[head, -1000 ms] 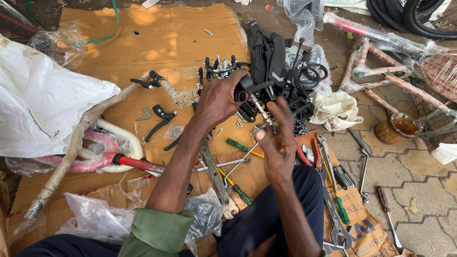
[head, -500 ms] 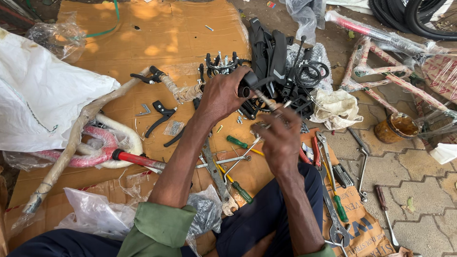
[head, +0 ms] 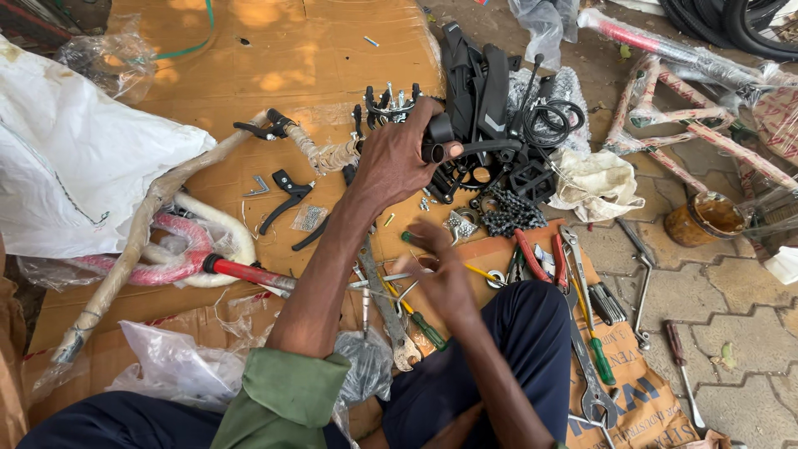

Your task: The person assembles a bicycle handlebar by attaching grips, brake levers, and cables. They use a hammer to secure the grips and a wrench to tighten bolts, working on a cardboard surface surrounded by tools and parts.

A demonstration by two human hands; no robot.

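Landmark: black parts pile point(head: 499, 125) on the cardboard point(head: 291, 58).

Left hand point(head: 395, 158): arm stretched forward, fingers curled round a short black tube point(head: 436, 143) at the near-left edge of the pile. The tube's open end faces toward the person; its long axis seems to run roughly away from the person, but most of it is buried under the fingers, so this is uncertain. Whether it joins the black bar point(head: 499, 148) running right from it cannot be told.

Right hand point(head: 445, 274): nearer the body, below the pile, over the scattered tools. Motion-blurred; fingers half curled. Whether it pinches anything cannot be told.

Key relation: the tube lies up and slightly left of the right hand, well apart; the left hand is on it, the right is not.

Near the pile: chain point(head: 507, 212) just below it, red pliers point(head: 532, 254) further down, green screwdriver point(head: 424, 324) by the knee, brake lever point(head: 287, 195) to the left, white cloth point(head: 594, 179) to the right.

Hidden: pile contents tangled, individual parts hard to separate.
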